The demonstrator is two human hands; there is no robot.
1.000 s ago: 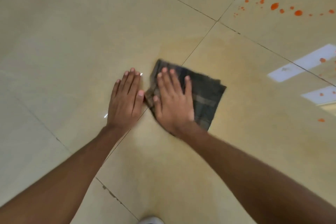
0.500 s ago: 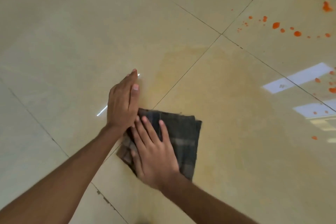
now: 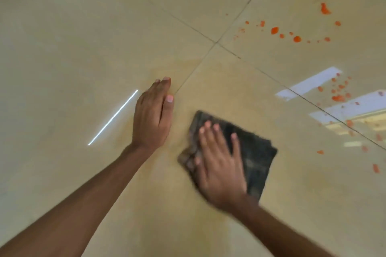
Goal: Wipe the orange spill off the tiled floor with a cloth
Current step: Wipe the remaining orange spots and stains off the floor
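Head view, looking down on a glossy beige tiled floor [image 3: 83, 27]. Lower centre right: a dark checked cloth [image 3: 255, 152], folded into a rough square, lies flat on the floor. The right hand [image 3: 221, 165] presses palm-down on the cloth's left half, its fingers straight and slightly apart and the thumb at the cloth's left edge; hand and cloth are motion-blurred. Centre: the left hand [image 3: 151, 115], just left of the cloth and not touching it, has its fingers straight and held together, with the thumb alongside. A faint yellowish smear [image 3: 208, 81] tints the tiles around both hands. Upper right: orange drops [image 3: 296, 38] lie scattered beyond the grout crossing [image 3: 216, 43], well apart from the cloth. Right edge: a second orange cluster [image 3: 338, 98] lies over a bright window reflection [image 3: 309, 83].
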